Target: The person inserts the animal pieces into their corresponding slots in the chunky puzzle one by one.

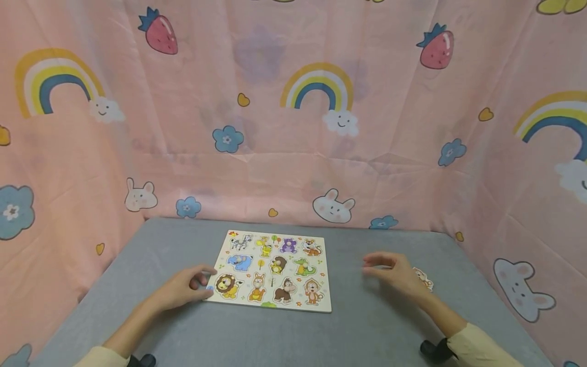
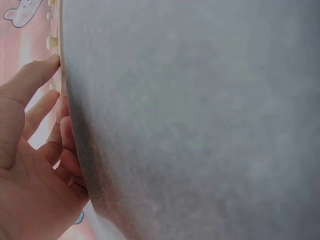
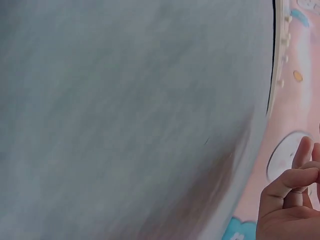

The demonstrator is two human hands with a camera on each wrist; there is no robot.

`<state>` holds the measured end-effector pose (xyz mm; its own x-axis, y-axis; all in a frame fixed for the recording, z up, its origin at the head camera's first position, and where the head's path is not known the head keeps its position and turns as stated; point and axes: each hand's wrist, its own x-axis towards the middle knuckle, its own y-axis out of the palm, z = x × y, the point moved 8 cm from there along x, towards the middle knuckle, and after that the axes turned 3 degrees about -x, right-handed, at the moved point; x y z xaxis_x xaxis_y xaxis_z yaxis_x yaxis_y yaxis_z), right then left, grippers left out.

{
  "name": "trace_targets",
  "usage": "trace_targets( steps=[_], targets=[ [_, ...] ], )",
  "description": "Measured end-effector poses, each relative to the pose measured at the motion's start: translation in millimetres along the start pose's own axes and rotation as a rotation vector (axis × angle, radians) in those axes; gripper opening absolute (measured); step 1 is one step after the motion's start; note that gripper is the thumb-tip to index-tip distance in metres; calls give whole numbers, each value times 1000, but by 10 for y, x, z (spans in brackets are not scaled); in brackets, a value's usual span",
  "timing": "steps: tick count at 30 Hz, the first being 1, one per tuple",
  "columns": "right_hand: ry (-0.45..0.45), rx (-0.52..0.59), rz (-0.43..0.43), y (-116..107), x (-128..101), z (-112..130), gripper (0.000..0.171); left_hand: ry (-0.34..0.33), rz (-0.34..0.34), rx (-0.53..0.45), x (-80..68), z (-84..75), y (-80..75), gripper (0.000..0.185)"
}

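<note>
A pale wooden peg puzzle board (image 1: 293, 305) lies on the grey table, filled with animal pieces such as a lion (image 1: 228, 286), an elephant (image 1: 240, 262) and a crocodile (image 1: 304, 267). At the board's left edge, the thumb and index finger of my left hand (image 1: 185, 288) touch its side near the lower corner. My right hand (image 1: 394, 275) is over the table to the right of the board, thumb and fingers apart, with nothing seen between them. Beside that wrist lies a loose animal piece (image 1: 425, 279), partly hidden by the hand. Small knobs stand up from the board in the left wrist view.
Grey cloth covers the table (image 1: 257, 339). A pink printed curtain (image 1: 293, 168) hangs behind it and along both sides. Dark wrist straps (image 1: 437, 350) show at the sleeves.
</note>
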<state>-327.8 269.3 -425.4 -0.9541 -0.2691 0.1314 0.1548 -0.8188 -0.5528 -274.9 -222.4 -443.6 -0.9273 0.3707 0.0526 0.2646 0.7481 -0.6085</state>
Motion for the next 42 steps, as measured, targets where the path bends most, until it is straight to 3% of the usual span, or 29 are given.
trace_targets(
  steps=[12,19,28,36,42],
  targets=[
    [19,-74,-49,-385,-160,-226,40,-2,-8,4,5,26,8,47],
    [88,3,-51,-627,-227,-412,45,18,-11,-4,5,31,2,47],
    [75,-237,-104,-958,-298,-600,47,13,1,3,9,43,8,47],
    [86,-262,-78,-1081,-347,-862,40,44,-2,9,15,21,1,45],
    [129,-276,-47,-1087,-378,-924,43,20,4,-7,7,26,2,46]
  ],
)
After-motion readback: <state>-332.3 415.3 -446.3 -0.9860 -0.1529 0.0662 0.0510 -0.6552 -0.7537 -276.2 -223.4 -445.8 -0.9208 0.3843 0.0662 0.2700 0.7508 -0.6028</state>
